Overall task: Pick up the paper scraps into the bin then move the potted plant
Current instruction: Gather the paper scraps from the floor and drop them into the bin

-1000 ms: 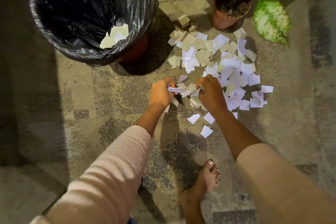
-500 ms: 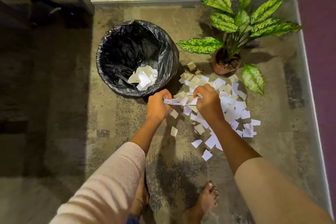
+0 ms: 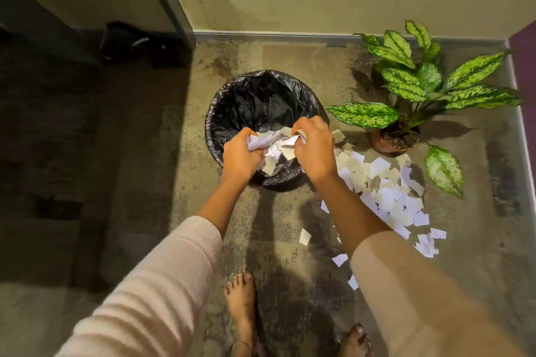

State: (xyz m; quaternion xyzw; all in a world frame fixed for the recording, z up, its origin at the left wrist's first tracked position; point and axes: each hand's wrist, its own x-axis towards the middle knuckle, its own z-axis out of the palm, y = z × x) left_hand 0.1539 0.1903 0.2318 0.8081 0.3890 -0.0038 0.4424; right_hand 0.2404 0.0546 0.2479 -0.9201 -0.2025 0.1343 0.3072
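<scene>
A round bin [image 3: 249, 95] lined with a black bag stands on the floor ahead of me. My left hand [image 3: 239, 155] and my right hand [image 3: 314, 148] are both over its near rim, each closed on a bunch of white paper scraps [image 3: 275, 142]. More scraps lie inside the bin under my hands. A spread of white and cream paper scraps [image 3: 385, 194] covers the floor to the right of the bin. A potted plant [image 3: 396, 139] with speckled green leaves, in a brown pot, stands behind that pile at the right.
A cream wall with a grey skirting [image 3: 290, 36] runs behind the bin. A purple wall [image 3: 525, 46] closes the right side. A dark doorway with a black object [image 3: 124, 38] is at the left. My bare feet [image 3: 242, 304] stand on the mottled floor.
Both hands lifted a bunch of scraps off the floor pile and carried it up and left over the bin. The view pulled back and rose.
</scene>
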